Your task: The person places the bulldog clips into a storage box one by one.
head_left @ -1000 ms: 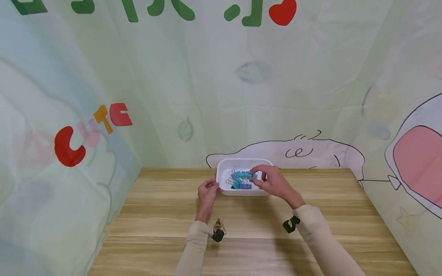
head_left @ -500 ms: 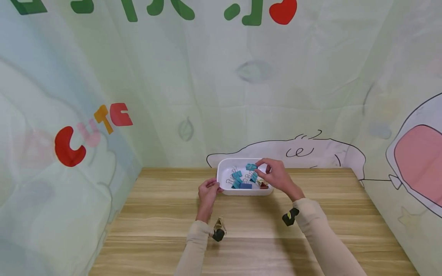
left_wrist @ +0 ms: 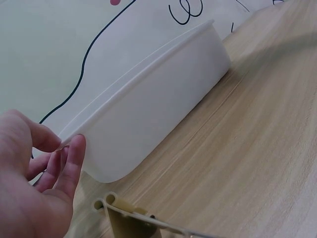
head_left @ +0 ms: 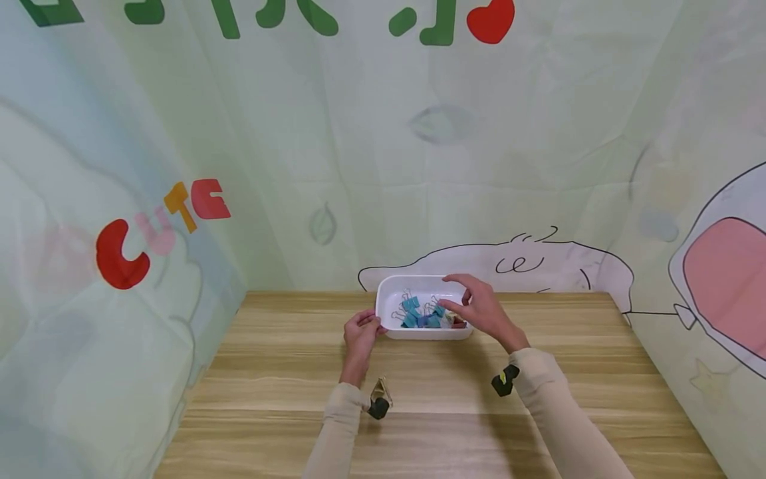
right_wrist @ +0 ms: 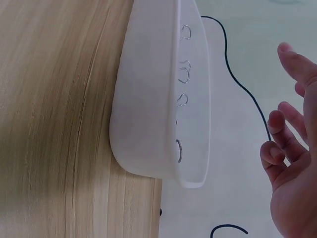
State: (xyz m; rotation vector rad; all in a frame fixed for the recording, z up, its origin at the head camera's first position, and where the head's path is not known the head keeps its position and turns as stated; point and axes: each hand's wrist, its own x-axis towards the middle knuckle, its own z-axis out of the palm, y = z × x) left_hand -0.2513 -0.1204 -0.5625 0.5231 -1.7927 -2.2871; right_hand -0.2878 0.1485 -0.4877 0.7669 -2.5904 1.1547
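A white plastic box stands at the far edge of the table. Inside lie several teal binder clips with wire handles, and one reddish-brown piece at the front right. My left hand pinches the left end of the box's rim between thumb and fingers, as the left wrist view confirms. Above the box's right side is my right hand, thumb and index finger spread with nothing between them. In the right wrist view, wire handles show above the rim; the clip bodies are hidden behind the wall.
The wooden table ends just behind the box at a printed cloth backdrop. A gold-coloured clip with a dark piece sits at the left wrist. A black wrist camera is on the right wrist.
My right hand has let go of a teal binder clip, which dropped among the others near the box's front wall. The left hand stays on the rim.
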